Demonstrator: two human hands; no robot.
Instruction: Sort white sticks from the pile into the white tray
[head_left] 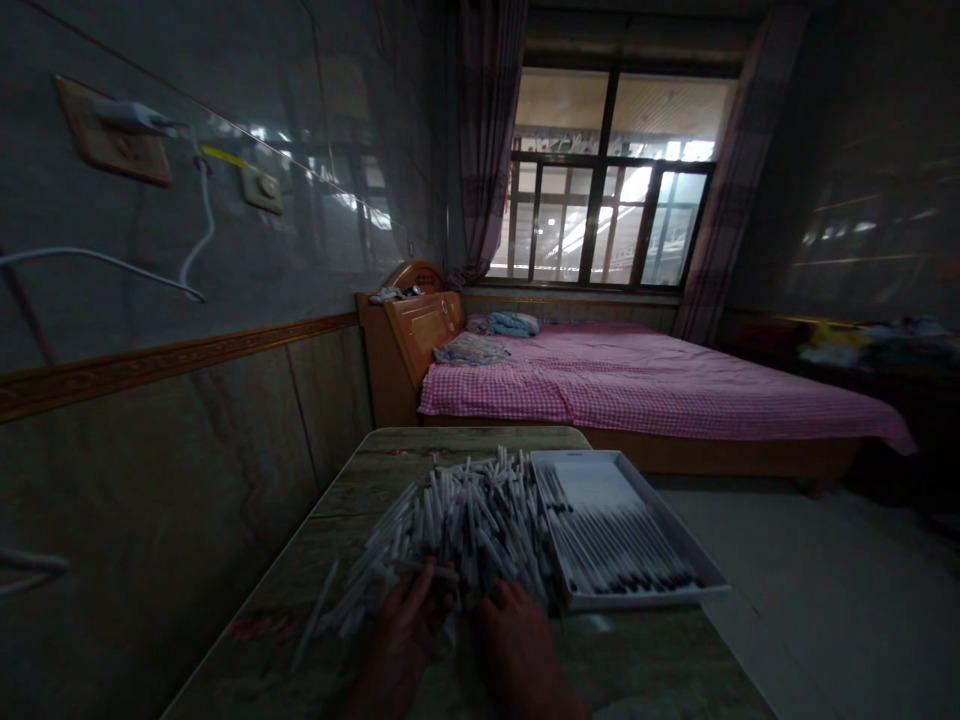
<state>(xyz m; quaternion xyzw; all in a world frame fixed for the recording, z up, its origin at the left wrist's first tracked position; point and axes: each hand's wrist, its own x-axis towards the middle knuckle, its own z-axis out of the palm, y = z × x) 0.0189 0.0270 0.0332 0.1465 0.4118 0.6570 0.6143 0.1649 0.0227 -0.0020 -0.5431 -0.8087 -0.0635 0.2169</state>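
A loose heap of white pen-like sticks (472,510) covers the middle of the table. My left hand (411,608) is at the near edge of the heap, closed with thumb and fingers pinching one white pen-like stick (442,572) that lies roughly level. Beside it, my right hand (516,632) is curled at the heap's front; its fingertips are hidden, so what it grips cannot be made out. To the right is a shallow white tray (637,602) with sticks laid side by side in rows, dark ends toward me. One stick (315,615) lies apart at the left.
The table (360,480) has a marbled top and rounded corners. Past it stands a bed (600,380) with a pink checked sheet. A tiled wall (225,440) runs along the left, with a white cable (206,225) plugged in. Pale floor (795,550) lies to the right.
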